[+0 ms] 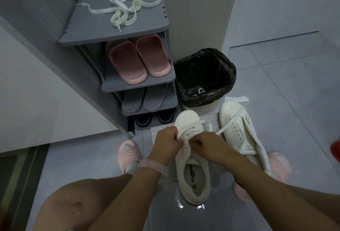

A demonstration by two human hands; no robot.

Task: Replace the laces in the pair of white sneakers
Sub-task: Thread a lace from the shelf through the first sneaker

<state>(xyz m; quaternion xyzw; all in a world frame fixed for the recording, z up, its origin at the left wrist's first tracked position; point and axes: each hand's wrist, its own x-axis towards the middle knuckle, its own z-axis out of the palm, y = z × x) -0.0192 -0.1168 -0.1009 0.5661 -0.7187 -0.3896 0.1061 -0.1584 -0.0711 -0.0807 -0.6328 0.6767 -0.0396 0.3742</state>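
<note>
Both hands pinching the lace on a white shoe on the floor.

Left hand (168, 141) and right hand (208, 145) close together over the near shoe (192, 172), fingers curled on its lace (185, 133). Wrists bent down, arms reaching forward. Insole print hard to read. Second shoe (241, 133) just beside, to the right. Loose lace (128, 8) up on the shoe rack (114, 34).

One sneaker (193, 164) lies on the floor (287, 76) between the person's feet, both hands on its lacing; the second sneaker (239, 131) lies just to its right. Behind them stand a shoe rack (117, 34) (loose laces (128, 8) on top) and, to its right, a bin (204, 76)
</note>
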